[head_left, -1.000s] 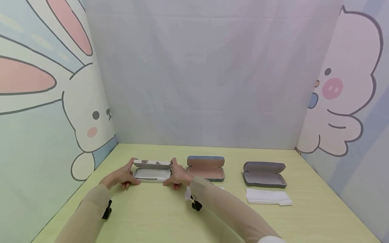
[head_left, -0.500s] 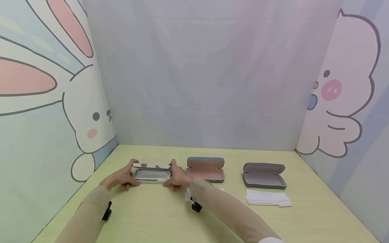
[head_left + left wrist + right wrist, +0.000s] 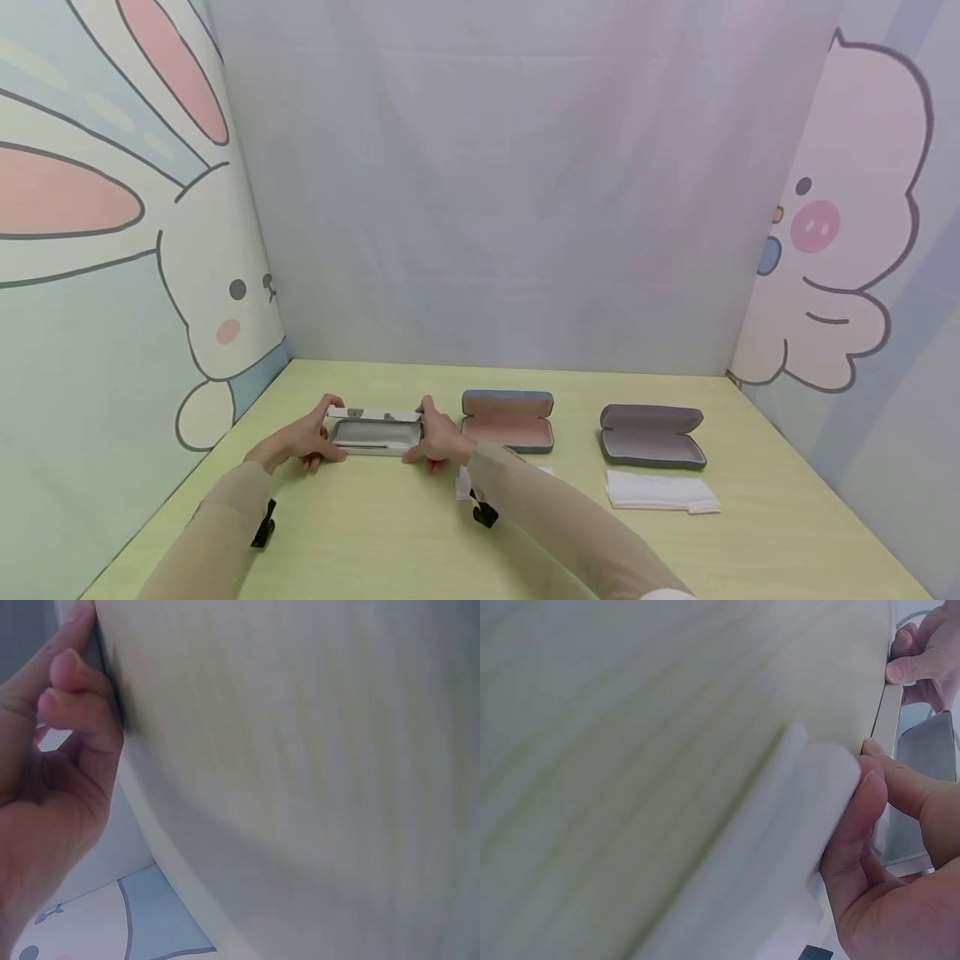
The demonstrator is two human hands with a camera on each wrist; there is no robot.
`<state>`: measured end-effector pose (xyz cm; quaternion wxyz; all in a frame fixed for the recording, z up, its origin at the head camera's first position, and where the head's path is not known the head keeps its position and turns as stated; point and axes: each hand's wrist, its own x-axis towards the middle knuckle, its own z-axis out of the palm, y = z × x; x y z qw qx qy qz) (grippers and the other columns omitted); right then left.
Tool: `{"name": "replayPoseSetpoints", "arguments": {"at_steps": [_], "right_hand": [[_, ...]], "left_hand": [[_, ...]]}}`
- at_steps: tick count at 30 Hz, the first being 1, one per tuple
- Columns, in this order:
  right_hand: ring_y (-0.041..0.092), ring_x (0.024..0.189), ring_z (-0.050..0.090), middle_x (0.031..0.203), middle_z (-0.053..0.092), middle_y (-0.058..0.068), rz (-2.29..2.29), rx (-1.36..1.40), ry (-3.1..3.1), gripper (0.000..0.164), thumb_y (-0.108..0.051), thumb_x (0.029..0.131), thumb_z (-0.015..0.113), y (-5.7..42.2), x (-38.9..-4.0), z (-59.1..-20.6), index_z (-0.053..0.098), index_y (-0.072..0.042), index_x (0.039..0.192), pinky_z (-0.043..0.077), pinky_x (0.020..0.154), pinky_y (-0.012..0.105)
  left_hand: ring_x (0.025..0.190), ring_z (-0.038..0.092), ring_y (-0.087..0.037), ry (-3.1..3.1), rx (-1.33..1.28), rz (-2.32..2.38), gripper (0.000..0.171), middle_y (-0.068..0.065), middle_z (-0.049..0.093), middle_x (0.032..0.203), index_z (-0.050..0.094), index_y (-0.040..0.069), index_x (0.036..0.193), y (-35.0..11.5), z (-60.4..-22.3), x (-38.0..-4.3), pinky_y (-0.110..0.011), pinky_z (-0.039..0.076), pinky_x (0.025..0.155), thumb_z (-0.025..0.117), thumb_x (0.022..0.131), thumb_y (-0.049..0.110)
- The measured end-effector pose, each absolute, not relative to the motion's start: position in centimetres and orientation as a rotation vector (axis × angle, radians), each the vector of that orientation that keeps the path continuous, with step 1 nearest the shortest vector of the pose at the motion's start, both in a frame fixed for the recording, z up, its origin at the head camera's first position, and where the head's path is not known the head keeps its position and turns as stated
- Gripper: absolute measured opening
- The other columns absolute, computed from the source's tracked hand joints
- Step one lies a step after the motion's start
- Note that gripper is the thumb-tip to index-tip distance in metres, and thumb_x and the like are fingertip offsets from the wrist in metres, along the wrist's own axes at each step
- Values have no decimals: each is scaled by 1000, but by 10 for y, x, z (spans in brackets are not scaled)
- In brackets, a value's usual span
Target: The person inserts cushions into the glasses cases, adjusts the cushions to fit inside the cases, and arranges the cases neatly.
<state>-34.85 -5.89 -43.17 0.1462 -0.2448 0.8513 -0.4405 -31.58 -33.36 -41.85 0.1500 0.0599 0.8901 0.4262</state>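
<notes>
A glasses case [image 3: 375, 434] with a white, grey-patterned lid [image 3: 382, 414] lies on the table at left, its lid partly lowered over a pale grey inside. My left hand [image 3: 302, 437] grips the case's left end, thumb at the front edge and index finger up at the lid. At the opposite end my right hand [image 3: 444, 435] holds it likewise. The right wrist view catches both hands on the case [image 3: 922, 754], the near thumb along its front rim. Little of the case enters the left wrist view, where the left hand [image 3: 64, 795] has its lower fingers bent.
An open glasses case with pink lining [image 3: 508, 431] stands right of my right hand. A folded white cloth [image 3: 780, 847] lies under the right forearm, partly hidden. Farther right are an open grey case [image 3: 651, 446] and another folded white cloth [image 3: 660, 490].
The white case's lid has tipped forward and down under both index fingers. The hands have stayed at the case's ends, and the other cases and cloths have not moved.
</notes>
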Motion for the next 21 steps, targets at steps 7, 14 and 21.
{"name": "replayPoseSetpoints", "arguments": {"at_steps": [7,14,21], "right_hand": [[21,36,51,77,58,11,-1277,-725,2434,61,-12,79,80,-58,-347,-430,34,-12,121,47,35,32],[21,36,51,77,59,11,-1262,-720,2442,60,-13,80,79,-58,-346,-431,35,-13,121,46,34,32],[20,37,53,78,58,11,-1254,-695,2462,58,-13,80,79,-59,-345,-431,36,-14,119,46,34,31]], "left_hand": [[46,47,-13,2564,178,1224,76,-9,51,69,16,14,130,-334,-419,-316,-21,41,42,76,83,11],[46,48,-12,2573,169,1204,76,-9,51,70,15,15,130,-334,-421,-316,-21,41,42,75,83,13],[46,48,-13,2577,154,1222,74,-9,51,69,17,16,128,-332,-421,-315,-22,42,42,76,83,12]]}}
